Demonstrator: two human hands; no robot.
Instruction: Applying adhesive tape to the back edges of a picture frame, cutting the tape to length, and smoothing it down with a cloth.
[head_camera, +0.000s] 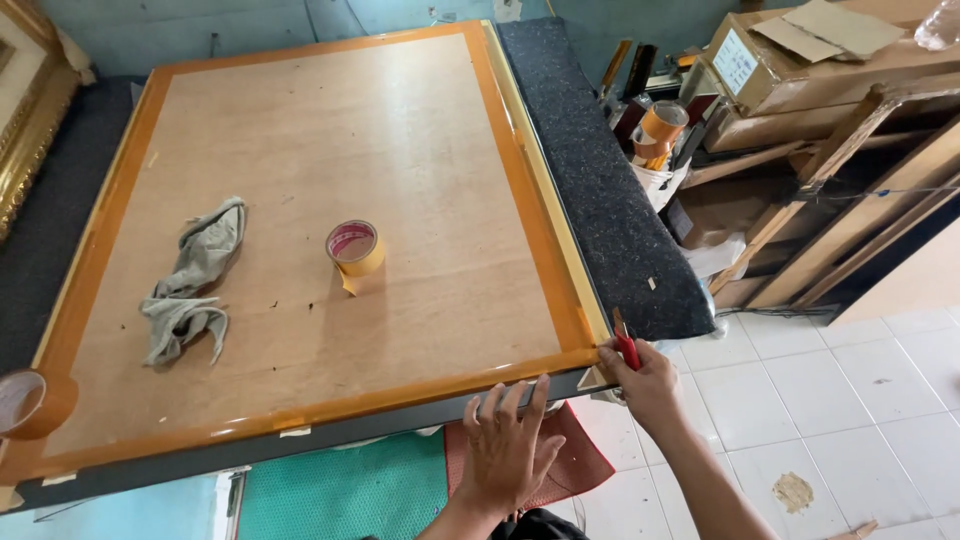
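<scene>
A large brown backing board (330, 200) edged with orange-brown tape lies flat on a dark felt-covered table. My right hand (645, 380) grips a red-handled cutter (625, 345) at the board's near right corner, its blade against the taped edge. My left hand (510, 445) rests with fingers spread on the board's near edge, just left of that corner, holding nothing. A roll of brown tape (355, 248) stands on the board's middle, with a loose tail. A crumpled grey rag (195, 280) lies to its left.
Another tape roll (30, 402) sits at the near left corner. A gilded frame (30, 110) leans at far left. Cardboard boxes (800, 50), wooden frame pieces (850, 200) and tape rolls (660, 125) crowd the right side. White floor tiles (820, 400) and a green mat (345, 495) lie below.
</scene>
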